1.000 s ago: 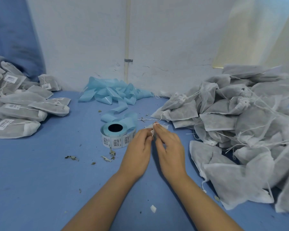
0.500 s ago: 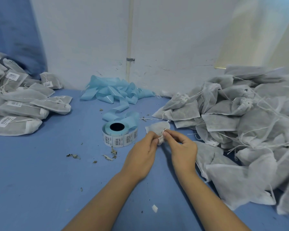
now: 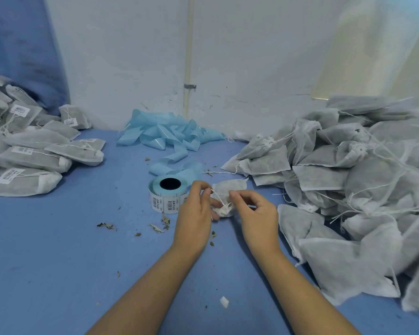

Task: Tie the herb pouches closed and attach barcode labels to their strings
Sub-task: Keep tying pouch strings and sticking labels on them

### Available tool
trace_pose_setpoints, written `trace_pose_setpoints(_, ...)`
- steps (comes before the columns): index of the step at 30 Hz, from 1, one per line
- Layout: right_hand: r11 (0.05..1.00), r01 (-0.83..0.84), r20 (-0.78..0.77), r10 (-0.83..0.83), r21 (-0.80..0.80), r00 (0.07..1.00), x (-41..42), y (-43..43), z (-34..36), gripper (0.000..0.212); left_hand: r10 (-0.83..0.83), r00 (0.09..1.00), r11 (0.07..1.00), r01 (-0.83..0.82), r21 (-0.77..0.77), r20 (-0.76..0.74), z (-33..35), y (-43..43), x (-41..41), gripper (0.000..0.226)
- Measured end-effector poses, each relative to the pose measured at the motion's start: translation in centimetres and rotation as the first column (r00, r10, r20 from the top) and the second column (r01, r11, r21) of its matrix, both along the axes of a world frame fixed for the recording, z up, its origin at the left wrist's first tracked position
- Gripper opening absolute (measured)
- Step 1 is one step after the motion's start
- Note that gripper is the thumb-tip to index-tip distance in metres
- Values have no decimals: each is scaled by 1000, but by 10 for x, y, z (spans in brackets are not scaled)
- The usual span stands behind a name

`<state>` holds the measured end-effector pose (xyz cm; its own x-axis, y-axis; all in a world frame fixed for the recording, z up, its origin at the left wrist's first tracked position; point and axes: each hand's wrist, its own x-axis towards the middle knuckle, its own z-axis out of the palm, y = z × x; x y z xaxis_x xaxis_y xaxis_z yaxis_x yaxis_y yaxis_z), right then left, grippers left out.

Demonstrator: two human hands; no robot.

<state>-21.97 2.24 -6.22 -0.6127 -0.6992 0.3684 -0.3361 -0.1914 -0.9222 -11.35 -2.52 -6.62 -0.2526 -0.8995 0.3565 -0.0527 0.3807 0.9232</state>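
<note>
While lying at table centre between both hands, getting tied: small white mesh herb pouch (image 3: 229, 189). Pinching its thin white string (image 3: 217, 196) at the gathered neck, left hand (image 3: 196, 213) at nine o'clock and right hand (image 3: 257, 213) at three, fingers curled. Sitting just beyond at eleven o'clock, touching nothing but blue tabletop (image 3: 58, 238): roll of white barcode labels (image 3: 168, 195). Piling farther off at three o'clock, untied grey pouches (image 3: 348, 189); at nine, labelled pouches (image 3: 29, 160); at twelve, crumpled light-blue backing strip (image 3: 167, 136).
</note>
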Motion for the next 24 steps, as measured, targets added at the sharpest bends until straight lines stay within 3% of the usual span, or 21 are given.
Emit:
trace_pose_setpoints(4, 1000, -18, 86, 18, -3, 996, -2, 0, 0, 17, 13, 1000, 998, -12, -62, 22, 1, 2, 0, 22)
trace_pose_setpoints(10, 998, -15, 17, 16, -60, 1000, 3, 4, 2, 28, 74, 995, 988, -64, -139, 64, 1, 4, 0, 20)
trace_pose_setpoints(14, 972, -234, 114, 231, 7, 966, 12, 7, 2, 45, 153, 987, 984, -148, -100, 49, 2, 4, 2, 18)
trace_pose_setpoints(19, 956, -271, 249, 237, 111, 939, 13, 1, 3, 23, 288, 955, 944, -270, -189, 74, 4, 6, 4, 14)
trace_pose_setpoints(24, 968, -252, 444, 226, 0, 867, 6, -1, 9, 20, 374, 925, 898, -342, -278, 69, 8, 10, 6, 16)
